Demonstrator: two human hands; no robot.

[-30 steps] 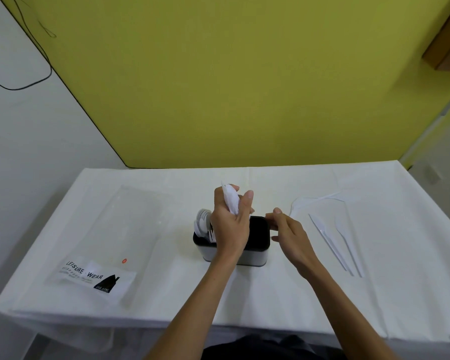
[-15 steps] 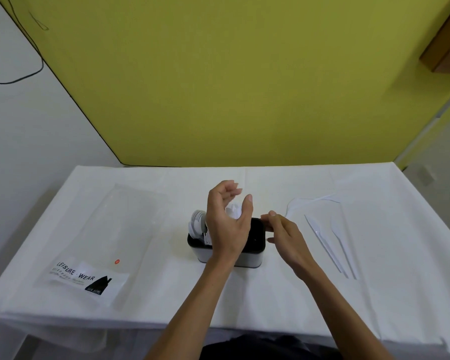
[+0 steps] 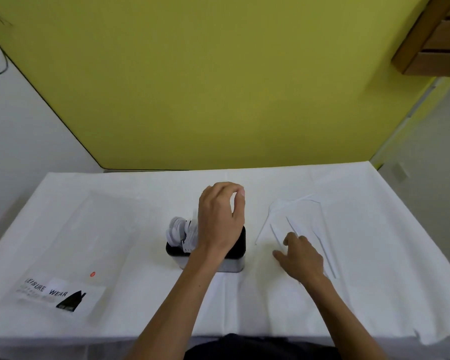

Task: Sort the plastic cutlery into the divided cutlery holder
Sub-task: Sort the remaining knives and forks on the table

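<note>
Knives [image 3: 327, 259] right of holder [image 3: 234, 263], lengthwise toward table [image 3: 379, 229] front edge; right hand [image 3: 300, 258] nearer, spread open; left hand [image 3: 220, 219] loosely curled, empty.

A clear, flat plastic bag [image 3: 89, 237] is lying on the left of the white-clothed table [image 3: 146, 313]. A white paper label [image 3: 55, 284] at its near end is showing black capitals, "LEISURE WEAR", beside a black triangular graphic [image 3: 72, 301]. Fainter grey lines beneath are blurring beyond reading. A small round red sticker [image 3: 93, 274] above the label is carrying a mark too small to read.
</note>
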